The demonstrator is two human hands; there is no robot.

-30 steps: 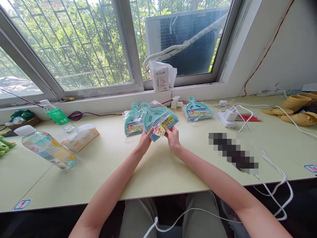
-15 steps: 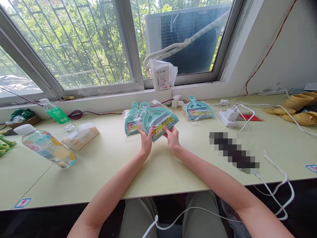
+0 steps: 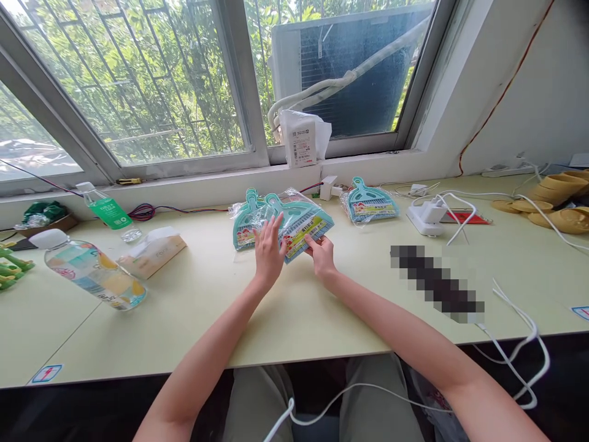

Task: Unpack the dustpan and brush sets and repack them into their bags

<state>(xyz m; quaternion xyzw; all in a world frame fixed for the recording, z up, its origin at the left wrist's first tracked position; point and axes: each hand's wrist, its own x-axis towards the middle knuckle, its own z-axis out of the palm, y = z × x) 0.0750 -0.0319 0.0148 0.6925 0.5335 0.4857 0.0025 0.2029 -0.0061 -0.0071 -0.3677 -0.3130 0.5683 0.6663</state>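
Note:
A teal mini dustpan-and-brush set (image 3: pixel 301 221) in clear plastic wrap lies low over the pale desk (image 3: pixel 294 307). My right hand (image 3: pixel 322 255) pinches its lower edge by the yellow label. My left hand (image 3: pixel 268 248) is spread flat with fingers stretched, resting on the left part of the wrap. A second wrapped teal set (image 3: pixel 243 224) lies just behind and left, partly hidden by my left hand. A third wrapped set (image 3: pixel 370 205) lies apart to the right.
A clear water bottle (image 3: pixel 89 273) lies on its side at left, next to a tissue pack (image 3: pixel 151 252) and a green-labelled bottle (image 3: pixel 105 209). White chargers and cables (image 3: pixel 430 215) trail right. Yellow dishes (image 3: pixel 559 196) stand far right. A white packet (image 3: pixel 301 141) rests on the sill.
My left hand let go of the set's left edge and opened flat on top of the wrap. The set has sunk closer to the desk; my right hand keeps its pinch.

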